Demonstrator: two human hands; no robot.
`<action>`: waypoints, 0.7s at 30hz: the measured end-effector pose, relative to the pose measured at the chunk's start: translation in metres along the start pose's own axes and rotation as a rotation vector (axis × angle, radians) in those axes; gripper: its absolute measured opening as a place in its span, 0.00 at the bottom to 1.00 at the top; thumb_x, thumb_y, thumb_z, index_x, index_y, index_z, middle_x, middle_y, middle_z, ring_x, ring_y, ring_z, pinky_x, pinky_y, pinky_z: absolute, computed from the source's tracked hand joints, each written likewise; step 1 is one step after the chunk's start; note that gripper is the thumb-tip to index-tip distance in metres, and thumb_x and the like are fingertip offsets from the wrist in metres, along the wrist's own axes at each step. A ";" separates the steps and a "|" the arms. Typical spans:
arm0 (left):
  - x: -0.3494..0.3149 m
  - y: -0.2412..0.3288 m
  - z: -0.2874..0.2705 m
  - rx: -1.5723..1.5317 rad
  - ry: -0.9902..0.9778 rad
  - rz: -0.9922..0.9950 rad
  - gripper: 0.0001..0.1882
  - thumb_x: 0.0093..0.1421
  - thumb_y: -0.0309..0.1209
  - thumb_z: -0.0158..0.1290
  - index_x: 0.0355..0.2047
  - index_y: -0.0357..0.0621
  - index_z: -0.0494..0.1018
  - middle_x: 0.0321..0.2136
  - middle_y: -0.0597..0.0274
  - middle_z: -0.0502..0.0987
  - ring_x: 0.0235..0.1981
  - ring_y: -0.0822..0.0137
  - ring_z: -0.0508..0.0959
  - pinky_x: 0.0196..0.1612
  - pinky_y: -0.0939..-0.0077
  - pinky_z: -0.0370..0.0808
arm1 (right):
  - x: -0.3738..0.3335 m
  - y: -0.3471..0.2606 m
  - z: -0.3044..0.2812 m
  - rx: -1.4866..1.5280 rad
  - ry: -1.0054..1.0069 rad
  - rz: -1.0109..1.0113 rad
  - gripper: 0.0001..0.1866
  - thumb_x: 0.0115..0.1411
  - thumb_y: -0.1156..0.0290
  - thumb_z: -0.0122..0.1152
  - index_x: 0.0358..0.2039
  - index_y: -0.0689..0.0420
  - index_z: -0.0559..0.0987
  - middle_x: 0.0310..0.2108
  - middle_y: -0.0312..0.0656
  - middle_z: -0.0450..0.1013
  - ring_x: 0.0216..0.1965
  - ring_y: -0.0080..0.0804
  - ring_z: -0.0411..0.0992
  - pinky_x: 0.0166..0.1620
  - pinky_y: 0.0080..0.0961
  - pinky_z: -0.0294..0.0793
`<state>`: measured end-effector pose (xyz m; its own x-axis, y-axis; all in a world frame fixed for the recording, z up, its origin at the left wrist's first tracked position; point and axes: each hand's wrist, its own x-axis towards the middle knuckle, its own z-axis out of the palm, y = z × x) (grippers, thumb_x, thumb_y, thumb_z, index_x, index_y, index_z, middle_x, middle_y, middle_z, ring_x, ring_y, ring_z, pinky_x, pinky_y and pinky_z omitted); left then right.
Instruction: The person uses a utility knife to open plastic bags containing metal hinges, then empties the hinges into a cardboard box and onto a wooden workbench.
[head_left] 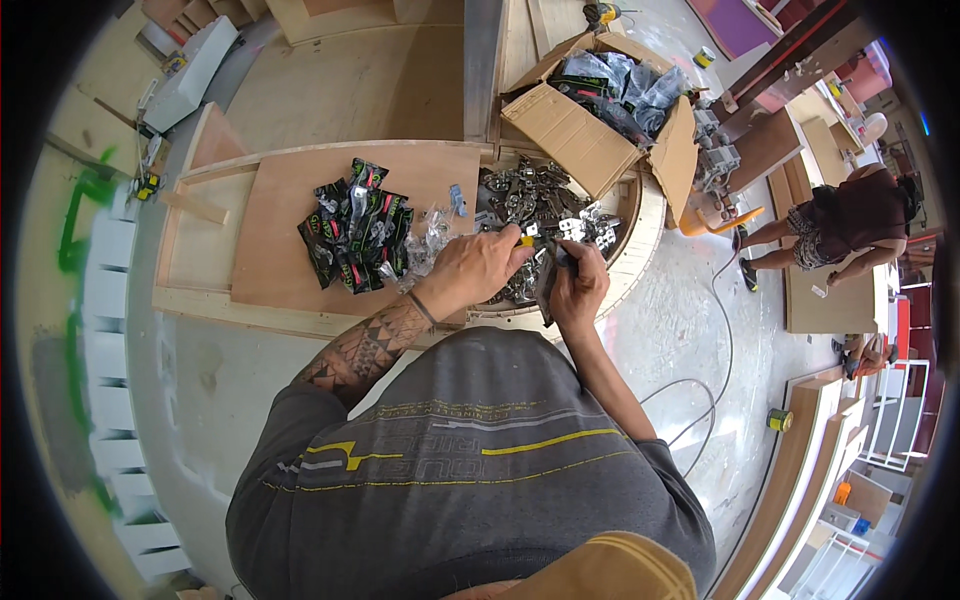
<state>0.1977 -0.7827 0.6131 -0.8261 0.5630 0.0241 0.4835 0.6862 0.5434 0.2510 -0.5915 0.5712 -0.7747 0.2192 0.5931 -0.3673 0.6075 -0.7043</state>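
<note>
Over a heap of metal hinges (535,195), my two hands work close together. My left hand (465,272) is closed, its thumb and forefinger pinching a small yellow thing (527,241) whose kind I cannot make out. Just to the right, my right hand (580,290) closes around a dark packet (547,284) that hangs below its fingers. Left of my hands, a pile of black packets (355,225) lies on a wooden board (270,220). Crumpled clear plastic bags (430,240) rest between that pile and my left wrist.
An open cardboard box (570,135) full of plastic-wrapped parts stands beyond the hinges. A curved wooden rim (640,235) borders them on the right. A cable (715,370) runs across the floor. At right, another person (850,225) bends by a wooden counter.
</note>
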 end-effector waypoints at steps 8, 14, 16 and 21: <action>0.027 -0.082 -0.058 -0.054 0.220 -0.105 0.20 0.74 0.47 0.48 0.46 0.41 0.75 0.36 0.43 0.83 0.39 0.42 0.84 0.41 0.52 0.80 | 0.011 -0.015 -0.030 0.135 0.120 0.155 0.07 0.64 0.84 0.58 0.41 0.62 0.79 0.31 0.43 0.77 0.33 0.28 0.75 0.36 0.25 0.73; 0.027 -0.003 -0.042 -0.536 0.011 0.103 0.25 0.68 0.50 0.59 0.50 0.38 0.78 0.35 0.60 0.84 0.38 0.69 0.83 0.44 0.71 0.78 | 0.005 0.005 -0.011 0.747 0.048 0.522 0.05 0.74 0.73 0.58 0.39 0.58 0.78 0.33 0.27 0.72 0.34 0.11 0.63 0.37 0.13 0.64; 0.029 0.005 -0.014 -0.597 -0.036 0.024 0.22 0.66 0.47 0.63 0.44 0.37 0.79 0.31 0.63 0.82 0.33 0.74 0.79 0.41 0.72 0.77 | 0.003 0.002 -0.008 0.753 0.012 0.543 0.05 0.75 0.72 0.57 0.39 0.57 0.78 0.33 0.27 0.72 0.34 0.11 0.62 0.37 0.13 0.63; 0.020 0.013 0.013 -0.599 0.040 -0.138 0.18 0.67 0.41 0.62 0.38 0.35 0.78 0.25 0.57 0.78 0.27 0.69 0.76 0.34 0.70 0.74 | -0.003 0.006 -0.001 0.773 0.089 0.681 0.07 0.75 0.71 0.57 0.37 0.56 0.76 0.31 0.26 0.69 0.34 0.12 0.61 0.38 0.14 0.62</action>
<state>0.1909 -0.7564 0.6098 -0.8854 0.4616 -0.0551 0.1340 0.3669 0.9206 0.2519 -0.5883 0.5655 -0.9128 0.4078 -0.0209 -0.1197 -0.3160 -0.9412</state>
